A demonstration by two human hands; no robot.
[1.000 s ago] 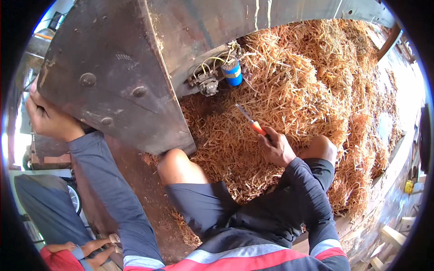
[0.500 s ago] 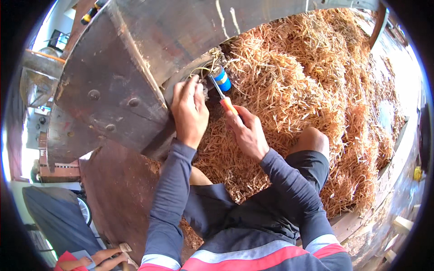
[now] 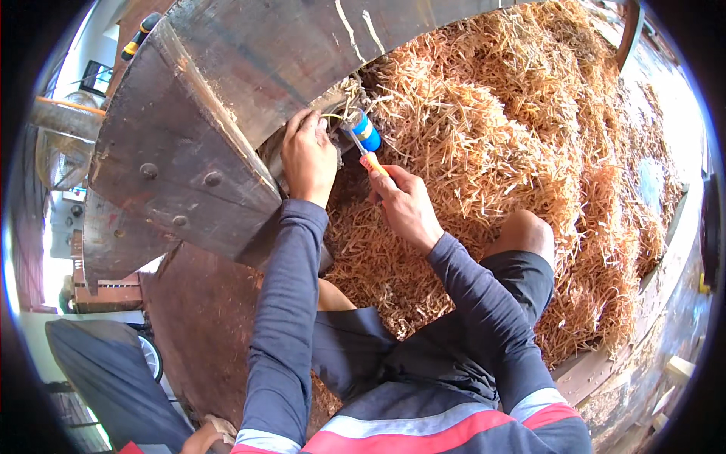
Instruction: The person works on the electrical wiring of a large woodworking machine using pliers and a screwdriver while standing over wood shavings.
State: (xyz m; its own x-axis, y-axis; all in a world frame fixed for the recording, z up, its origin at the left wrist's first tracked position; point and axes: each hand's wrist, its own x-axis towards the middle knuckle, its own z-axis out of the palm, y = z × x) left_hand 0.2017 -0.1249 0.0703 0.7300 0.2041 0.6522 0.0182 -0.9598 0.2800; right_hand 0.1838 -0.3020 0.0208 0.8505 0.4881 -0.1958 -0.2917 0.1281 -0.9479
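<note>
My right hand [image 3: 411, 206] is closed around the orange handle of a screwdriver [image 3: 370, 162]. The metal shaft points up and left, its tip beside a small blue cylinder [image 3: 367, 133] with a pale band. Just left of that, my left hand [image 3: 308, 160] reaches under the curved edge of a large metal housing [image 3: 265, 57]. Its fingers are bent together against something that the hand itself hides. A thin yellowish wire [image 3: 331, 116] runs from near those fingertips toward the cylinder's top end.
Heaped wood shavings [image 3: 484, 136] lie to the right, up against the housing. A yellow-and-black tool handle [image 3: 140, 36] rests at the housing's upper left edge. Another person's dark-clothed leg [image 3: 113, 378] shows at the lower left, near a wheel [image 3: 151, 357].
Both hands, the screwdriver and the blue cylinder sit slightly farther up and left in view. My left hand has turned, its back now more toward me. The other person has shifted partly out of view.
</note>
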